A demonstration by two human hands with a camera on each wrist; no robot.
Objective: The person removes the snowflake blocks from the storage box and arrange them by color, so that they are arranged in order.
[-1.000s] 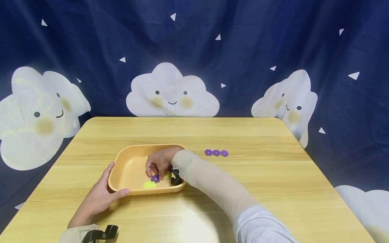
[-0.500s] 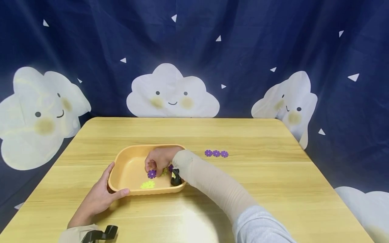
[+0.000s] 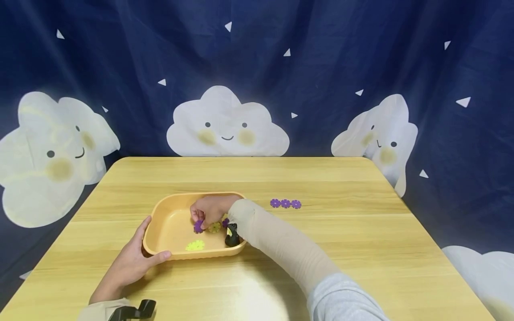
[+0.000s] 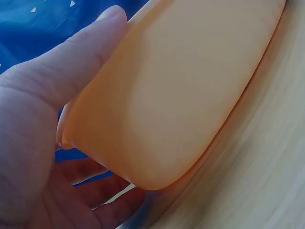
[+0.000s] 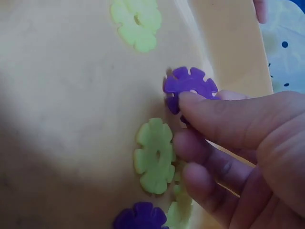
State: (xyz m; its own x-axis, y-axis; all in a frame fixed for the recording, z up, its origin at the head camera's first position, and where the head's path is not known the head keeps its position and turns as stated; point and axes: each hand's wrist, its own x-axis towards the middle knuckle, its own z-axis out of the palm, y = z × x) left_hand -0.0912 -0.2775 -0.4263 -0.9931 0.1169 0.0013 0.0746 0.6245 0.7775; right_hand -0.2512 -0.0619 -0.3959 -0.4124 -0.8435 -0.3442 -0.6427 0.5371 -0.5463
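An orange plastic basin (image 3: 172, 254) stands on the table. My left hand (image 3: 130, 258) grips its left end, thumb over the near side and fingers round the outside, as the left wrist view also shows. My right hand (image 3: 209, 211) reaches inside and pinches a purple snowflake disc (image 5: 188, 83) between thumb and fingers. Close to those fingers lies a yellow snowflake disc (image 5: 155, 157), with another purple disc (image 5: 140, 217) and a partly hidden yellow one (image 5: 181, 207) near it. Apart from these, yellow discs (image 3: 195, 245) lie by the basin's near wall.
At the basin's right end, the black wrist mount (image 3: 232, 235) shows beside the right sleeve. Three purple discs (image 3: 285, 203) lie joined in a row on the table (image 3: 341, 240), right of the basin. A dark blue curtain (image 3: 257, 53) with clouds hangs behind.
My right hand has shifted slightly left and away from me, carrying the purple disc off the yellow discs by the near wall. My left hand keeps its grip on the basin.
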